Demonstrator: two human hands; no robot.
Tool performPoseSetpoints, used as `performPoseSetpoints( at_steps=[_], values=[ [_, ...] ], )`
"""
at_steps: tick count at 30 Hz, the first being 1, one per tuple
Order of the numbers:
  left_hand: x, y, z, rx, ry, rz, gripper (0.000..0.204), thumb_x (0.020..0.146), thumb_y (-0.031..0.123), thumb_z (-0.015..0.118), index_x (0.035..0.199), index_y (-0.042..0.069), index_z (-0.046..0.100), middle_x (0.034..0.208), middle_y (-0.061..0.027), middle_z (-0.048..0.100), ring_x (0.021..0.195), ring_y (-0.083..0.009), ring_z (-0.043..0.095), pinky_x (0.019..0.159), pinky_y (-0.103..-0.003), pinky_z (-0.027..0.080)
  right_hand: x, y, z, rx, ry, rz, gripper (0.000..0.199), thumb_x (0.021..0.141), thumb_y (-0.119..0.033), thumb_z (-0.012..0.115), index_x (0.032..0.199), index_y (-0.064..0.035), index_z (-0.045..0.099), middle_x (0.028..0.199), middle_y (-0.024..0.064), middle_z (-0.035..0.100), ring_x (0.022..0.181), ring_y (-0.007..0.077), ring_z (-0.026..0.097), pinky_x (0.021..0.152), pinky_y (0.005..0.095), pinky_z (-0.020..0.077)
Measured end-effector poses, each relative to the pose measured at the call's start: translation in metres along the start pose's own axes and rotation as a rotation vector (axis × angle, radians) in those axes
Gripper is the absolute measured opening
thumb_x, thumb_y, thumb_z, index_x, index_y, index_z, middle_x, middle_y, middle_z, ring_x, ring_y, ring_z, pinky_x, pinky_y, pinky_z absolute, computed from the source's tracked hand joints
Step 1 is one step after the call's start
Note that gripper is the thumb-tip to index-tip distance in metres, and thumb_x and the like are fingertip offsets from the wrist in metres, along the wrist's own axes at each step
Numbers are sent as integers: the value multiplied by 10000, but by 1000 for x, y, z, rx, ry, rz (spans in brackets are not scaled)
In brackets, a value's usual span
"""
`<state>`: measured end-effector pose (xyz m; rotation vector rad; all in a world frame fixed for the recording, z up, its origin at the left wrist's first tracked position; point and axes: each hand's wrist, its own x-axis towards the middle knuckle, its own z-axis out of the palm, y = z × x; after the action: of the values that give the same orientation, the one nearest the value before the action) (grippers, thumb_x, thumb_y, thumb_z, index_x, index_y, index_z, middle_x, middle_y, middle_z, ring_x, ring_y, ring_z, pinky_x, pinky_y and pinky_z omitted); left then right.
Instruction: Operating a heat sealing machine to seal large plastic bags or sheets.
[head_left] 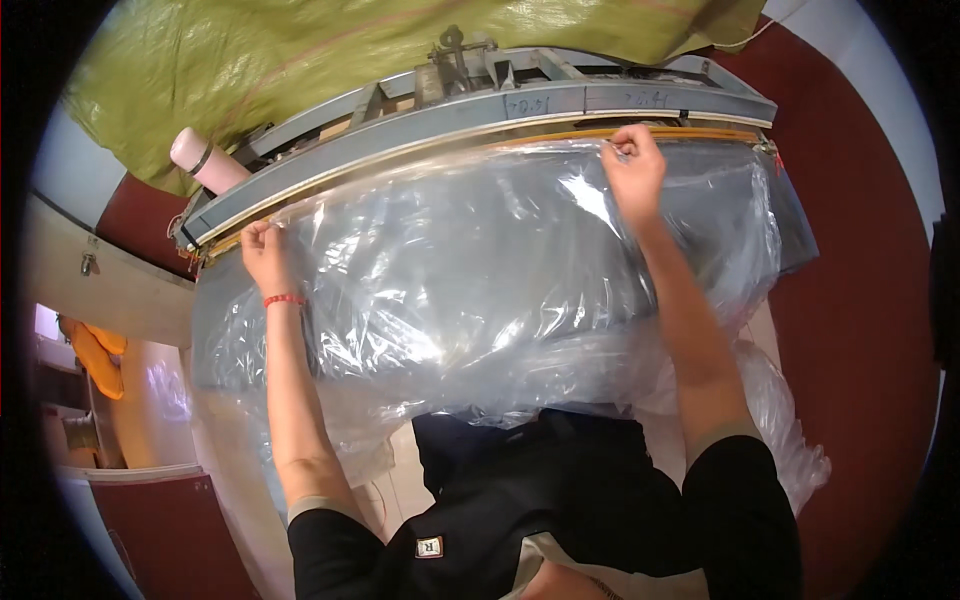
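Observation:
A wide clear plastic sheet [470, 250] lies over a grey surface in front of me, wrinkled and glossy. Its far edge runs along a long metal-framed machine [560, 103]. My left hand [263, 255] pinches that edge near the machine's left end; a red bead bracelet circles the wrist. Farther right, my right hand [635, 175] has thumb and fingers closed on the same edge, close to an orange-brown strip [665, 133] along the machine. The sheet's near part hangs in folds toward my body.
Behind the machine's frame spreads a yellow-green woven sheet [330, 60]. A pink cylindrical bottle [208, 160] leans at the frame's left end. Loose plastic [780, 420] bunches low on the right. At left are an open cabinet [140, 390] and orange items [95, 355].

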<state>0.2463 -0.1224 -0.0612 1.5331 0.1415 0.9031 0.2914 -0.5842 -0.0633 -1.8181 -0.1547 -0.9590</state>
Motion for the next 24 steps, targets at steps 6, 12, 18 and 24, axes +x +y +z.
performPoseSetpoints(
  at_steps=[6,12,18,24],
  values=[
    [-25,60,-10,-26,-222,17,57,794,11,492,811,62,473,690,16,483,590,-44,434,533,-178,359,-3,-27,-62,-107,90,-76,138,688,42,597,779,-26,518,783,35,522,707,119,504,659,232,415],
    [-44,102,-25,-125,-135,28,75,797,10,504,811,78,475,625,26,457,500,-31,377,467,-172,311,-13,-120,-6,-196,-42,-396,184,709,-54,627,885,-34,578,917,89,559,912,247,504,811,334,392],
    [-50,120,-38,-150,-135,4,76,797,0,503,803,70,473,642,26,467,513,-24,370,493,-176,330,-40,-155,125,88,-510,-510,245,742,-213,618,892,-22,588,919,117,561,893,295,512,761,354,414],
    [-49,99,-61,23,-38,181,110,768,50,570,856,42,504,795,-1,541,743,-90,502,660,-203,402,-61,-117,162,249,-1115,5,228,797,-228,560,808,-4,596,705,84,590,677,156,543,632,284,423]
  ],
)
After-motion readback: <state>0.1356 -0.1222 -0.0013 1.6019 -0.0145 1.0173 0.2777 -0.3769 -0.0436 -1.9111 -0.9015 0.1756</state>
